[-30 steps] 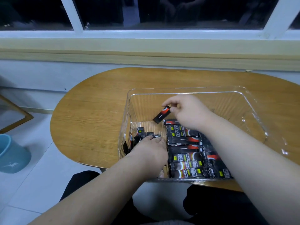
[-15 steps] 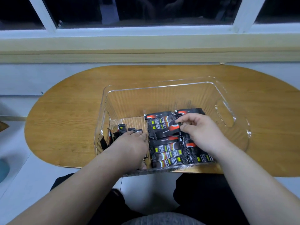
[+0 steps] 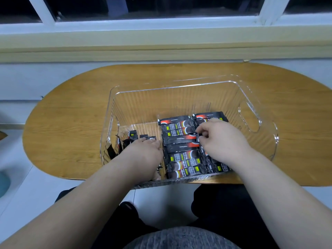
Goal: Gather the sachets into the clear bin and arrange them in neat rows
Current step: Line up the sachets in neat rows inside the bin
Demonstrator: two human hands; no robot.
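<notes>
Right hand [image 3: 221,141] is down inside the bin with its fingers curled, thumb and forefinger nipping the end of a single sachet [image 3: 199,136], though most of that one is hidden under the hand, so I honestly can't tell which way it points. Left hand [image 3: 143,155] lies palm down with the fingers pretty much straight, the tips resting on the loose sachets [image 3: 133,136] at the left end of the bin. Those are a jumble, some standing on end and some tilted, and the hand covers a good part of them. Between the hands is the tidy left row [image 3: 179,146], black sachets lying flat with their long axes running left to right, stacked one behind another from the near wall toward the far one. A second right row [image 3: 209,115] sits touching it, same orientation, but only its far end and near corner peek out around the right hand. The clear bin [image 3: 179,87] has ribbed walls and a handle cutout [image 3: 250,119] at its right end, and it sits at the near edge of the oval wooden table [image 3: 71,114]. A teal thing [image 3: 3,182] on the floor is cut off at the left.
</notes>
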